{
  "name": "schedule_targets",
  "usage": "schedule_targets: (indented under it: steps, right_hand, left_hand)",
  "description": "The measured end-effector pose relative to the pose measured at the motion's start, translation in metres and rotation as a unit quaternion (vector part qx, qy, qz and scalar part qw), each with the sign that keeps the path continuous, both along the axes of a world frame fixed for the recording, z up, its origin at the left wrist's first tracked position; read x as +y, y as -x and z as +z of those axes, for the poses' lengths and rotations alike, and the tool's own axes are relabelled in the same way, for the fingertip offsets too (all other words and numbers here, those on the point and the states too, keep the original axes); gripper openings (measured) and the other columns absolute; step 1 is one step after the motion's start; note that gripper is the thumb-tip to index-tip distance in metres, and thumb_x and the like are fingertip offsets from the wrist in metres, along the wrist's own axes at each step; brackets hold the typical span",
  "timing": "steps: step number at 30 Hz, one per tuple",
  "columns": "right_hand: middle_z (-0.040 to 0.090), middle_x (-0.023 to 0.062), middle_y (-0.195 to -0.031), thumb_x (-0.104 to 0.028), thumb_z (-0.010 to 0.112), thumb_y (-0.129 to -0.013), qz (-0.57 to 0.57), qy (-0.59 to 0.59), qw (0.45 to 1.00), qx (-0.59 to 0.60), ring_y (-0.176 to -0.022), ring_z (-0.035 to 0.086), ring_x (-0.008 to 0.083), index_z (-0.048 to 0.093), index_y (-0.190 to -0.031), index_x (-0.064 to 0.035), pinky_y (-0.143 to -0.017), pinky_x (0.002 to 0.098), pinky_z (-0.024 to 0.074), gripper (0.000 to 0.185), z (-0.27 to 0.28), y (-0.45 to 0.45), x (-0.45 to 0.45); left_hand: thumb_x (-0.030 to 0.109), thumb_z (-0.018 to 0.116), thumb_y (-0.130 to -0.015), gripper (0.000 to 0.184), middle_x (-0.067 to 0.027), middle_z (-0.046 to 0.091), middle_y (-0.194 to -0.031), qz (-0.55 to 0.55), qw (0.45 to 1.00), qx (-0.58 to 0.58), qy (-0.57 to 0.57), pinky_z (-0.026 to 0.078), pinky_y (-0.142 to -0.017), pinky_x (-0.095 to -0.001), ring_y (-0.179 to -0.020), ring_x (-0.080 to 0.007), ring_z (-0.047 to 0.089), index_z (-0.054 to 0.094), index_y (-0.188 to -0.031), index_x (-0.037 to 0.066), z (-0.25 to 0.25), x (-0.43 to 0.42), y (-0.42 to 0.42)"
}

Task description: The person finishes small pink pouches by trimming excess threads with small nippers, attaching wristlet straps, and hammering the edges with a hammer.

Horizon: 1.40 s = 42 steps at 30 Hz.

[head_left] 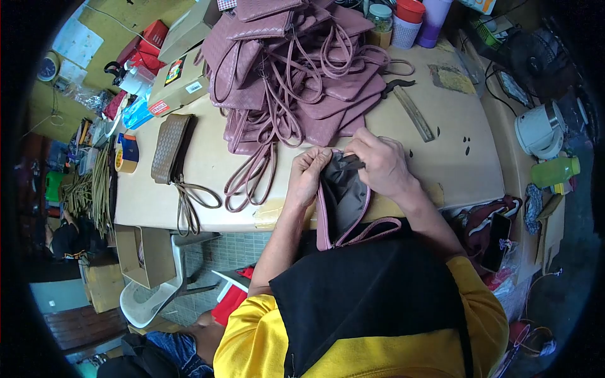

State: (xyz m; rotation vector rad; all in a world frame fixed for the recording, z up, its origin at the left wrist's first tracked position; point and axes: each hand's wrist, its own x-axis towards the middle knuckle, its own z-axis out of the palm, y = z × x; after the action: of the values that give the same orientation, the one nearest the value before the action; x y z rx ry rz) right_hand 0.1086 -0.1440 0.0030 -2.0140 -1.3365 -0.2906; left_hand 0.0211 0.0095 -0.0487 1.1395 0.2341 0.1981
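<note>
Because the pale table (457,170) was crowded on its far side, its heap of pink pouches (340,88) looked the likeliest thing to slip. They lay loosely stacked and slanted, and a tug on one tangled loop could have dragged several toward the near edge.

To the left of the heap lay a brown pouch (169,145), its strap reaching the near edge, where a passing sleeve might have caught it.

The open pink pouch (343,195), with its dark lining showing, was between the hands at the table's near edge, just in front of the black apron. With nothing visibly supporting it from below, it could have dropped if both grips had loosened.

The left hand (308,176) pinched the left side of the pouch's far end between thumb and fingers. The right hand (380,162) was curled over the right side, fingertips bunched on dark material; exactly what they pinched could not be told. Uneven pulling might have puckered the lining or strained a seam.

On the far right, a wooden strip (414,113) could have been nudged by a wide elbow. Nearest the lap, the pouch's thin wrist strap (376,229) might have snagged.
</note>
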Motion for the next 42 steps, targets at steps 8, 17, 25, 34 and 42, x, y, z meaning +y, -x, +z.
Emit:
schedule_targets:
  steps: [8,17,25,34,42]
  right_hand:
    - [0.046,0.0033,-0.077,-0.010,0.060,-0.083,0.115,-0.061,0.957,0.261,-0.059,0.049,0.0152,0.049,-0.079,-0.0034,-0.054,0.0291,0.0395,0.013,-0.042,-0.024,0.007]
    - [0.045,-0.0022,-0.069,-0.020,0.061,-0.089,-0.005,-0.146,0.846,0.513,-0.053,0.036,0.0054,0.056,-0.076,-0.0044,-0.046,0.0221,0.0296,0.021,-0.022,-0.031,-0.015]
    - [0.049,0.0128,-0.084,0.000,0.061,-0.068,-0.075,0.065,0.995,-0.004,-0.078,0.059,0.0343,0.052,-0.083,-0.0031,-0.066,0.0433,0.0474,0.017,0.002,0.005,-0.006]
    - [0.041,0.0012,-0.067,-0.012,0.055,-0.090,0.036,-0.147,0.864,0.480,-0.060,0.044,0.0094,0.053,-0.083,-0.0012,-0.054,0.0265,0.0377,0.013,-0.045,-0.019,-0.002]
    - [0.040,-0.0054,-0.063,-0.023,0.056,-0.092,0.107,-0.316,0.658,0.675,-0.047,0.028,0.0014,0.051,-0.075,-0.0069,-0.045,0.0203,0.0194,0.024,-0.042,-0.039,-0.029]
  left_hand:
    - [0.015,0.053,-0.094,0.019,0.0009,0.062,-0.078,-0.015,1.000,0.005,0.003,0.042,-0.065,-0.0189,-0.069,-0.0038,0.052,0.063,-0.088,0.000,0.000,0.002,0.000]
    - [0.017,0.054,-0.094,0.018,0.0047,0.056,-0.074,-0.029,0.999,0.012,-0.014,0.039,-0.062,-0.0184,-0.067,-0.0032,0.048,0.061,-0.084,0.003,-0.002,-0.004,-0.007]
    - [0.017,0.054,-0.094,0.018,0.0047,0.055,-0.075,-0.006,0.998,0.010,-0.060,0.038,-0.062,-0.0183,-0.068,-0.0032,0.047,0.060,-0.084,0.003,-0.008,-0.008,-0.013]
    - [0.016,0.054,-0.093,0.017,0.0043,0.056,-0.075,-0.023,0.999,0.028,-0.011,0.038,-0.061,-0.0181,-0.067,-0.0028,0.048,0.060,-0.084,0.003,-0.004,-0.006,-0.009]
    - [0.016,0.054,-0.093,0.018,0.0053,0.054,-0.072,-0.023,0.999,0.026,0.008,0.037,-0.060,-0.0179,-0.065,-0.0024,0.046,0.058,-0.079,0.006,-0.003,-0.004,-0.008]
